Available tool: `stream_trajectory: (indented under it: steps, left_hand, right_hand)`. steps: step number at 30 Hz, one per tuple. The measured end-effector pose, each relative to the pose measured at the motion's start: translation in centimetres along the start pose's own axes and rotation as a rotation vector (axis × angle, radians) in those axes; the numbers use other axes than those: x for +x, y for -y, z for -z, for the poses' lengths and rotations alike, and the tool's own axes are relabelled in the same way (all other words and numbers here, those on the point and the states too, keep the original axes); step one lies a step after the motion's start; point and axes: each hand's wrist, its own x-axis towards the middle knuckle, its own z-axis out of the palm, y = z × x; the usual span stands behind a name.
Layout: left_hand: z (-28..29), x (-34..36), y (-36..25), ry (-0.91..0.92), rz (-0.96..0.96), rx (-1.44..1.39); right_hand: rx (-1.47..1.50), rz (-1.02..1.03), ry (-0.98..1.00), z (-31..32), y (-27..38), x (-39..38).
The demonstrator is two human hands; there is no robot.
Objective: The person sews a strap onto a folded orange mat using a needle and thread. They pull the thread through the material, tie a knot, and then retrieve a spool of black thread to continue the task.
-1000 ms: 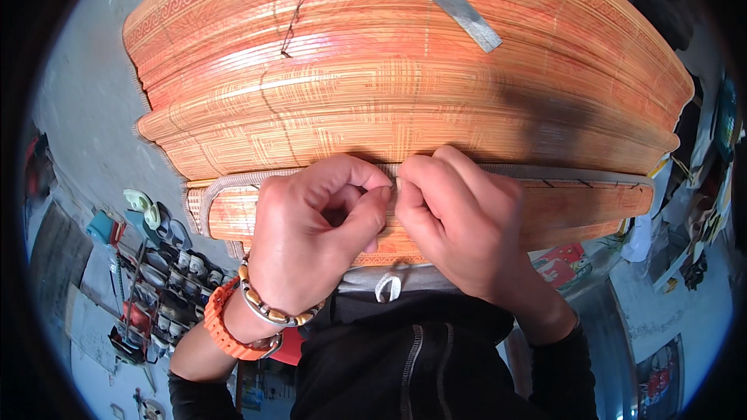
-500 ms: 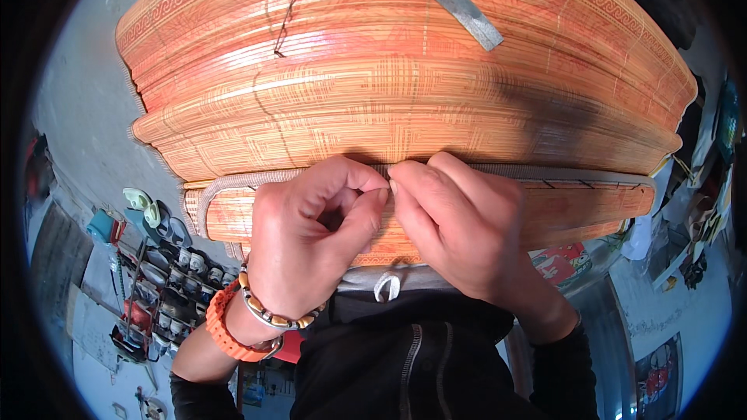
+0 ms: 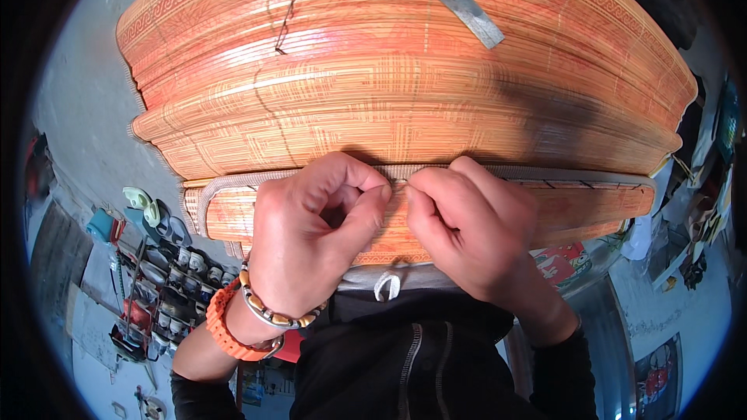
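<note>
A large orange patterned mat lies folded in front of me, bamboo-like in look. Along its near fold runs a greyish-beige edging strip, with dark slanting stitches on its right part. My left hand is closed in a pinch at this strip, thumb and forefinger together. Just right of it, a small gap away, my right hand pinches too, its fingers curled in. Whatever lies between the fingertips of either hand is too small to make out.
On the mat lie a flat grey strip and a tangled length of dark thread. Shoes crowd a rack at the lower left. Papers and bags are heaped at the right.
My right hand has drawn slightly to the right, widening the gap between the two pinches. My left hand has barely moved.
</note>
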Motion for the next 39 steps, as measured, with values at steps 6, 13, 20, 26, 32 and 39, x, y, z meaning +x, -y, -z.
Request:
stream_trajectory:
  steps: [6,13,20,26,32,39]
  left_hand:
    - [-0.1,0.0,-0.2,0.005,0.003,0.009]
    - [-0.2,0.0,0.0,-0.002,0.007,-0.008]
    - [-0.3,0.1,-0.5,0.013,0.074,-0.074]
    - [0.0,0.0,-0.1,0.025,0.059,-0.034]
    - [-0.1,0.0,-1.1,0.046,0.126,-0.058]
    - [0.2,0.8,-1.6,0.126,0.149,-0.048]
  right_hand:
    - [0.049,-0.14,0.022,0.5,0.6,-0.2]
    - [-0.001,-0.121,0.07,1.8,0.3,-0.9]
    - [-0.032,-0.097,0.17,0.9,0.8,0.0]
    - [-0.008,-0.074,0.145,0.7,0.7,-0.1]
    - [-0.007,-0.071,0.167,0.9,0.6,-0.3]
    - [0.143,-0.06,0.14,0.5,0.9,-0.4]
